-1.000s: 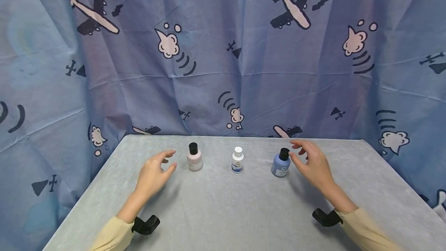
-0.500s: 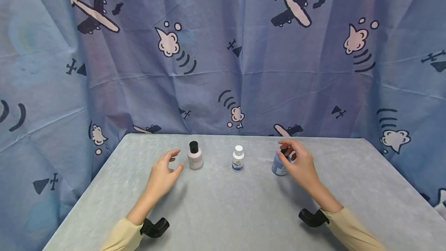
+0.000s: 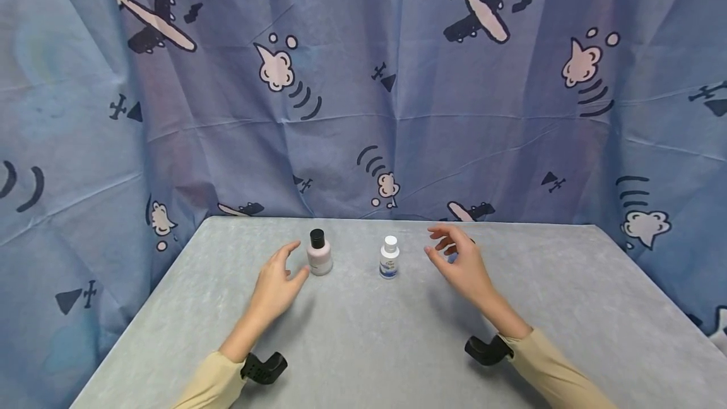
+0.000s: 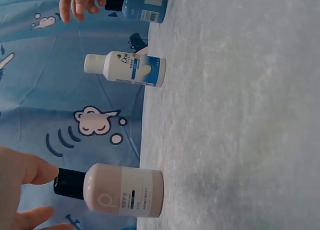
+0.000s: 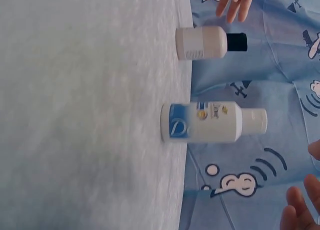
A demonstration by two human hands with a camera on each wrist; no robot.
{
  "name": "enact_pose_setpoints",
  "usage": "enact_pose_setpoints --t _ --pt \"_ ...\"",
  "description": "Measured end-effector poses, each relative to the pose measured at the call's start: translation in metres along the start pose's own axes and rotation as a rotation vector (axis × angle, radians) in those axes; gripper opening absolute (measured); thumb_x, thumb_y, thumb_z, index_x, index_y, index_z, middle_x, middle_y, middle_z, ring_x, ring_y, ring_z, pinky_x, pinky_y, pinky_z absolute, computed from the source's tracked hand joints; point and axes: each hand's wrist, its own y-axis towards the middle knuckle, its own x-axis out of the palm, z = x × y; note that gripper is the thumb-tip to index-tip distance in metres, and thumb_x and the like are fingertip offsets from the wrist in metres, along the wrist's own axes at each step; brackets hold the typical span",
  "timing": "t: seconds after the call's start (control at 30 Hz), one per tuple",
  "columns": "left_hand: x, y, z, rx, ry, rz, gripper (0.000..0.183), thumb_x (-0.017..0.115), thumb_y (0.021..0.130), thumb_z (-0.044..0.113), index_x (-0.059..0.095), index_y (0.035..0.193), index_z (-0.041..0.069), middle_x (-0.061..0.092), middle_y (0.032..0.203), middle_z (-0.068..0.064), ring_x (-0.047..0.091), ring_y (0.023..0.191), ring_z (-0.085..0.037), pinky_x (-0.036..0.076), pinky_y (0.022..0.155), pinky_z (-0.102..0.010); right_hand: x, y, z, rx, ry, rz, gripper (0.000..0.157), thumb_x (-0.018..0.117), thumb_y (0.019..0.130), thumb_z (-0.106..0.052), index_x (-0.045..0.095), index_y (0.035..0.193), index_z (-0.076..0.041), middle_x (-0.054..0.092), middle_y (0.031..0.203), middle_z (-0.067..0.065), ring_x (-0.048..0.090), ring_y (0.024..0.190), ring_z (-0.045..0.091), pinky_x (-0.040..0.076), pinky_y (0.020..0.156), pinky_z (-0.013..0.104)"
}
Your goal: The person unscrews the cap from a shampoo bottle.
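Note:
My left hand (image 3: 276,284) hovers over the table, fingers loosely spread, beside a pale pink bottle (image 3: 320,260) with a black cap. In the left wrist view the thumb overlaps that cap (image 4: 69,183). Mid-table stands a small white bottle (image 3: 389,264) with a blue label and white cap. My right hand (image 3: 464,271), fingers loosely bent and holding nothing, is raised just to its right. Behind this hand a blue bottle with a black cap is mostly hidden in the head view; the left wrist view shows the blue bottle (image 4: 144,8) upright on the table.
The bottles stand in a row on a grey cloth-covered table (image 3: 363,346). A blue curtain (image 3: 341,81) printed with planes hangs behind the table's back edge. Black cameras sit on both wrists, such as the left camera mount (image 3: 264,368).
My right hand has moved left across the blue bottle, covering it, toward the white one. My left hand has shifted right, closer to the pink bottle. The bottles have stayed in place.

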Motion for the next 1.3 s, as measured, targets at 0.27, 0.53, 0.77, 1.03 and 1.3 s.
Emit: enact_pose_setpoints --t 0.27,0.53,0.77,1.03,1.3 --pt "0.006 0.003 0.001 0.004 -0.053 -0.005 0.058 0.065 0.09 0.019 0.044 0.14 0.0 0.048 0.142 -0.02 0.051 0.125 -0.039 0.053 0.091 -0.044 0.014 0.005 -0.013 0.022 0.079 -0.035 0.033 0.07 0.085 -0.007 0.06 0.117 -0.005 0.065 0.104 0.009 0.062 0.086 0.026 0.052 0.071 0.039" --pt "0.014 0.006 -0.005 -0.027 -0.113 0.013 0.058 0.065 0.089 0.014 0.043 0.14 -0.001 0.047 0.142 -0.023 0.047 0.129 -0.039 0.051 0.095 -0.044 0.031 0.007 -0.02 0.017 0.131 -0.029 0.033 0.071 0.083 -0.005 0.061 0.114 -0.006 0.066 0.106 0.009 0.063 0.089 0.021 0.053 0.073 0.036" --pt "0.021 0.009 -0.01 -0.071 -0.156 0.016 0.06 0.067 0.088 0.015 0.043 0.14 -0.001 0.045 0.144 -0.023 0.045 0.131 -0.04 0.049 0.097 -0.046 0.044 0.006 -0.026 -0.037 0.165 0.021 0.034 0.072 0.081 -0.003 0.061 0.113 -0.004 0.066 0.11 0.012 0.064 0.092 0.024 0.053 0.076 0.041" --pt "0.027 0.016 -0.013 -0.088 -0.192 0.018 0.062 0.069 0.086 0.016 0.042 0.14 -0.002 0.046 0.143 -0.023 0.048 0.127 -0.042 0.047 0.098 -0.051 0.055 0.008 -0.034 -0.058 0.208 -0.008 0.036 0.073 0.081 -0.003 0.06 0.115 -0.004 0.065 0.112 0.013 0.064 0.1 0.026 0.053 0.083 0.045" --pt "0.032 0.023 -0.012 -0.121 -0.218 0.021 0.068 0.073 0.083 0.017 0.041 0.14 -0.003 0.045 0.143 -0.023 0.048 0.128 -0.042 0.046 0.1 -0.049 0.065 0.008 -0.041 -0.063 0.239 -0.034 0.04 0.074 0.079 -0.002 0.06 0.116 -0.004 0.064 0.115 0.011 0.064 0.102 0.025 0.054 0.085 0.043"
